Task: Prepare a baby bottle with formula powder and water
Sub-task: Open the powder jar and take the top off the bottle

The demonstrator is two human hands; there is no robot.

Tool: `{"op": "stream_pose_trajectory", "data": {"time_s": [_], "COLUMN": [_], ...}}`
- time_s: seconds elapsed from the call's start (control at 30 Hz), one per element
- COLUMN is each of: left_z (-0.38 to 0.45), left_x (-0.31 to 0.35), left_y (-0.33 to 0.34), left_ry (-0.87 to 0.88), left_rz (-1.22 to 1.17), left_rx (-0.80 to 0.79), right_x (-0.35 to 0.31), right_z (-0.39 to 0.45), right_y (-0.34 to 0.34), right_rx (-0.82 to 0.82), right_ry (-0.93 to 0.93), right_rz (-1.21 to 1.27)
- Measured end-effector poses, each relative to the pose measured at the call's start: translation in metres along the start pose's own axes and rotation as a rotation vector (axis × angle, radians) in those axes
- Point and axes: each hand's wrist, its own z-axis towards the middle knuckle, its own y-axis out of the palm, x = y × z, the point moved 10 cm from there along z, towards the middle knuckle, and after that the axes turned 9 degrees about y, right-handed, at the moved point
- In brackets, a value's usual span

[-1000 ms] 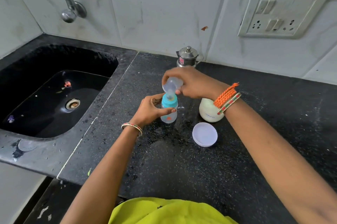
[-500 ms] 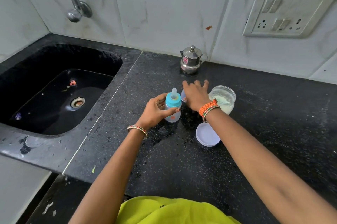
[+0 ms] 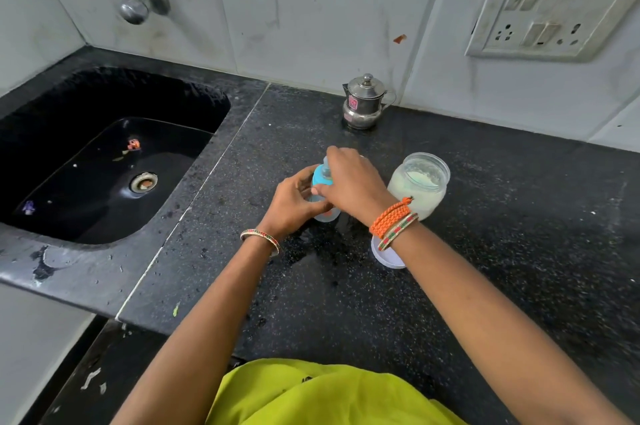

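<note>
A small clear baby bottle (image 3: 327,215) with a blue collar (image 3: 319,179) stands on the black counter (image 3: 346,286). My left hand (image 3: 294,203) grips its body from the left. My right hand (image 3: 353,184) curls over the top, fingers round the blue collar and nipple, hiding most of them. Just to the right stands an open clear jar (image 3: 419,184) holding white formula powder. Its white lid (image 3: 388,256) lies flat on the counter, partly under my right wrist.
A small steel pot with a lid (image 3: 365,102) stands by the back wall. A black sink (image 3: 104,154) with a tap (image 3: 135,5) above it fills the left. A switch panel (image 3: 550,9) is on the wall at right. The counter around the bottle looks wet.
My right hand lifted the clear cap off the bottle, set it down behind the bottle, then came back and closed over the blue collar. My left hand stayed on the bottle.
</note>
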Motion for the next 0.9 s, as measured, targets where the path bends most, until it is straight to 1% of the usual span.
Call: {"op": "stream_pose_trajectory", "data": {"time_s": [0.17, 0.23, 0.33, 0.43, 0.5, 0.53, 0.57, 0.63, 0.67, 0.73, 0.83, 0.87, 0.9], "left_z": [0.003, 0.003, 0.005, 0.005, 0.003, 0.002, 0.002, 0.002, 0.002, 0.001, 0.001, 0.000, 0.001], "left_x": [0.003, 0.003, -0.002, -0.001, 0.001, 0.002, 0.004, 0.005, 0.004, 0.001, 0.003, 0.004, 0.003], "left_y": [0.001, 0.001, -0.002, -0.004, -0.001, 0.000, 0.001, 0.002, 0.003, 0.003, 0.002, 0.003, 0.003], "left_ry": [-0.042, -0.064, -0.095, -0.087, -0.075, -0.072, -0.060, -0.049, -0.060, -0.087, -0.091, -0.089, -0.090], "left_rz": [-0.044, -0.033, 0.038, 0.099, 0.048, 0.029, 0.029, 0.040, 0.035, -0.003, -0.017, -0.017, -0.012], "left_rx": [-0.027, -0.054, -0.083, -0.083, -0.082, -0.084, -0.081, -0.091, -0.097, -0.096, -0.092, -0.098, -0.100], "right_x": [-0.005, -0.011, -0.025, -0.027, -0.029, -0.029, -0.027, -0.016, -0.011, -0.012, -0.023, -0.027, -0.029], "right_z": [0.011, 0.011, 0.005, -0.002, -0.002, 0.000, 0.003, 0.010, 0.011, 0.010, 0.005, 0.004, 0.005], "right_y": [0.000, 0.002, 0.008, 0.013, 0.009, 0.003, -0.003, -0.012, -0.012, 0.000, 0.012, 0.011, 0.008], "right_rx": [-0.084, -0.124, -0.263, -0.401, -0.395, -0.342, -0.268, -0.139, -0.140, -0.260, -0.454, -0.461, -0.421], "right_ry": [-0.072, -0.134, -0.308, -0.369, -0.371, -0.362, -0.332, -0.196, -0.143, -0.145, -0.224, -0.237, -0.239], "right_rz": [-0.049, -0.077, -0.097, -0.082, -0.021, -0.008, -0.036, -0.198, -0.262, -0.263, -0.128, -0.095, -0.085]}}
